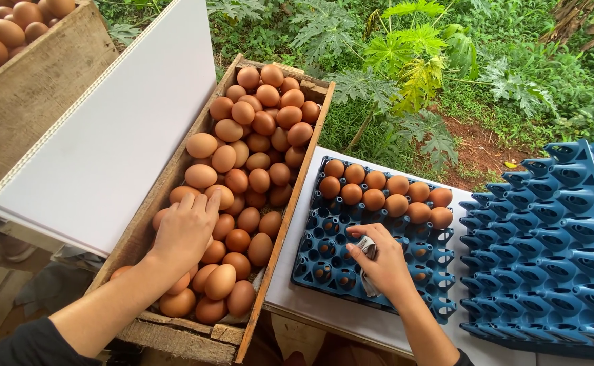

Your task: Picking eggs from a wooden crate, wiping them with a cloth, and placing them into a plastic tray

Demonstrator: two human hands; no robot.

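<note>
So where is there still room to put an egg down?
The near cups of the blue tray, around the right hand, are free; its far rows are full. The wooden crate under the left hand is crowded.

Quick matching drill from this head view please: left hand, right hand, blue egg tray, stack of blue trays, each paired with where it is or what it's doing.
Things:
1. left hand
2. right hand
3. blue egg tray
4. stack of blue trays

States:
a. partly filled, eggs in the far rows only
b. resting on eggs in the wooden crate
c. empty, at the far right
d. holding a grey cloth over the tray

Pairs: 1-b, 2-d, 3-a, 4-c
</note>
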